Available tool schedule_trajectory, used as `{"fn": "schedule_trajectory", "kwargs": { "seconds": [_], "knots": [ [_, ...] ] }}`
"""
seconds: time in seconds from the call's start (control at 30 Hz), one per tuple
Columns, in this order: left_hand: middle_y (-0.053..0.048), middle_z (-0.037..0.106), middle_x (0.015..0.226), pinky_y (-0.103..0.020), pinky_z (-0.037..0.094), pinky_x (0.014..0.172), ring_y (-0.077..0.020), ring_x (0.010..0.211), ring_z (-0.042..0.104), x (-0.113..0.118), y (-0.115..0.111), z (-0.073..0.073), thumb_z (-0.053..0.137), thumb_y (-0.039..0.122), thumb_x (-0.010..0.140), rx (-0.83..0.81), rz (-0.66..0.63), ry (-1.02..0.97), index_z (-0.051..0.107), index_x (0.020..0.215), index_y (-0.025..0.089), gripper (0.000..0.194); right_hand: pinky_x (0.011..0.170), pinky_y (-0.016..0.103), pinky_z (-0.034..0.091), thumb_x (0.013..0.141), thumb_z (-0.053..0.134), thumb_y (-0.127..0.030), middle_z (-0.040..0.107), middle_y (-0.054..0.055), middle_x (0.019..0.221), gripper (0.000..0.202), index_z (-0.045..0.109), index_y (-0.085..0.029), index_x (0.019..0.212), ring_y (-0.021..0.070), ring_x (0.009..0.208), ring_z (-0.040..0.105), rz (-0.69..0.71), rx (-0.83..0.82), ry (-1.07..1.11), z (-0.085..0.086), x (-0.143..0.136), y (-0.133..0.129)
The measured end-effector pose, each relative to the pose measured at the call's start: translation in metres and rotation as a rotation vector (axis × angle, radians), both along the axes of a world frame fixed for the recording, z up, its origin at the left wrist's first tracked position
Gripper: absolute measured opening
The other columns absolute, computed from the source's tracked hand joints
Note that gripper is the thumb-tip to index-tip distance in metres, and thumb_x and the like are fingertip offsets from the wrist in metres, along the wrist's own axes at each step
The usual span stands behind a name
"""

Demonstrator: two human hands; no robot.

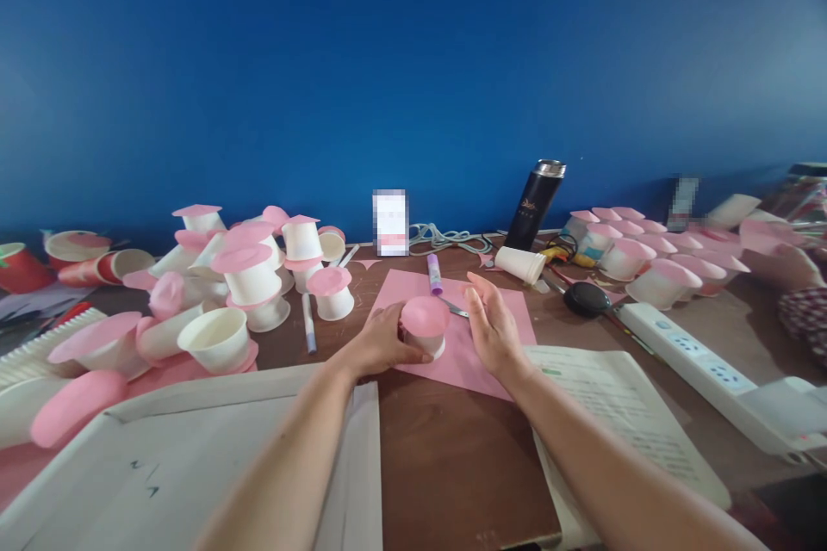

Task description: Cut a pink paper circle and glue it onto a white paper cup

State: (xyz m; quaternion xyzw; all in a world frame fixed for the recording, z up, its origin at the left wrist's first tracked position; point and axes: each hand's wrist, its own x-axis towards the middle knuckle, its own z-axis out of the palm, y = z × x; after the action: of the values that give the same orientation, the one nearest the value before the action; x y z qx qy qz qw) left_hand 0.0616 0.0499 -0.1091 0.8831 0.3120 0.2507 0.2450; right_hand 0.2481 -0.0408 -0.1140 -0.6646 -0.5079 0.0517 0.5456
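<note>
A white paper cup with a round pink paper disc (425, 316) on top stands on a pink paper sheet (478, 368) at the centre. My left hand (386, 336) is wrapped round the cup from its left side. To the right of the cup, my right hand (492, 323) is held apart from it, fingers raised and open, with nothing seen in it. Scissors (456, 309) lie partly hidden between the cup and my right hand. Behind the cup, a purple glue stick (434, 275) rests on the pink sheet.
Pink-topped cups crowd the left (242, 275) and the right back (665, 275). A marker (308, 323), lying cup (520, 264), black bottle (535, 207), power strip (694, 370), printed sheet (613, 413) and white board (213, 456) surround the middle. Another person's checked sleeve (803, 318) shows far right.
</note>
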Motion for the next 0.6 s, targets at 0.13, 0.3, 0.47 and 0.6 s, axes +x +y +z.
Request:
{"fn": "schedule_trajectory", "kwargs": {
  "seconds": [0.13, 0.3, 0.47, 0.6],
  "knots": [
    [-0.006, 0.067, 0.112, -0.037, 0.05, 0.085, -0.0271, 0.101, 0.062, 0.007, -0.004, 0.004, 0.077, 0.04, 0.061, -0.213, -0.054, 0.024, 0.062, 0.115, 0.023, 0.059, 0.087, 0.041, 0.051, 0.093, 0.039, -0.053, 0.065, 0.014, 0.115, 0.05, 0.047, -0.018, 0.129, 0.0243, 0.104, 0.062, 0.006, 0.004, 0.031, 0.0, -0.001, 0.0],
    [-0.007, 0.065, 0.115, -0.039, 0.047, 0.09, -0.0272, 0.106, 0.059, 0.014, -0.007, 0.001, 0.073, 0.039, 0.067, -0.133, -0.028, -0.079, 0.058, 0.116, 0.021, 0.055, 0.086, 0.042, 0.051, 0.094, 0.039, -0.05, 0.063, 0.014, 0.115, 0.048, 0.045, -0.019, 0.13, 0.0242, 0.103, 0.061, 0.004, 0.041, 0.014, 0.0, -0.002, -0.001],
    [-0.014, 0.059, 0.121, -0.05, 0.04, 0.1, -0.03, 0.116, 0.051, 0.018, -0.005, -0.01, 0.069, 0.027, 0.073, 0.327, 0.081, -0.233, 0.046, 0.126, 0.015, 0.059, 0.09, 0.043, 0.049, 0.094, 0.044, -0.04, 0.057, 0.012, 0.124, 0.045, 0.039, -0.022, 0.136, 0.0237, 0.112, 0.056, 0.028, 0.159, -0.091, 0.006, -0.004, -0.008],
    [-0.015, 0.056, 0.126, -0.049, 0.039, 0.103, -0.0291, 0.121, 0.049, 0.02, -0.005, -0.01, 0.065, 0.018, 0.075, 0.507, 0.069, -0.288, 0.04, 0.131, 0.016, 0.061, 0.095, 0.047, 0.046, 0.09, 0.053, -0.033, 0.052, 0.012, 0.131, 0.054, 0.033, -0.023, 0.14, 0.0253, 0.116, 0.052, 0.102, 0.236, -0.228, 0.016, -0.009, -0.016]
  ]
}}
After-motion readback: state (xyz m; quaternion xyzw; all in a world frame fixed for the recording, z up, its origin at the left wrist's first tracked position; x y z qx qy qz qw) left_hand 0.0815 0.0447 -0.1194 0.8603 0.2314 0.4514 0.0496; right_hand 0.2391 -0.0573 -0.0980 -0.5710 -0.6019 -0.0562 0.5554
